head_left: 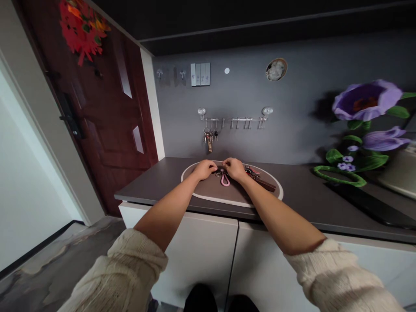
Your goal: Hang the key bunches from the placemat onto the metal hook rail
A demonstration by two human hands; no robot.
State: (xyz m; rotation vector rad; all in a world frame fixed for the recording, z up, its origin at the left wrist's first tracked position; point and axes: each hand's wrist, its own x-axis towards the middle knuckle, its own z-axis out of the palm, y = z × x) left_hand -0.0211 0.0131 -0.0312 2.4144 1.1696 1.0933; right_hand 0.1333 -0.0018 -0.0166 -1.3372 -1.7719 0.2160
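Observation:
On the counter's oval mat (pixel 208 190), my left hand (pixel 204 169) and my right hand (pixel 234 168) face each other with fingertips pinched. Between them lies a small bunch of keys (pixel 218 174) with a pink loop strap (pixel 225 180) that points toward me. Both hands pinch at the bunch; the exact parts in the fingertips are too small to make out. Just right of my right hand, partly behind the forearm, lies a heap of dark and red keychain items (pixel 252 171). A brown strap (pixel 266 185) reaches out from that heap.
A clear hook rail (pixel 234 119) is on the wall, with keys (pixel 209 139) hanging at its left end. Purple artificial flowers (pixel 367 102) and a black flat object (pixel 370 206) are on the right. A dark red door (pixel 107 130) stands at left, white cabinet doors (pixel 198 251) below.

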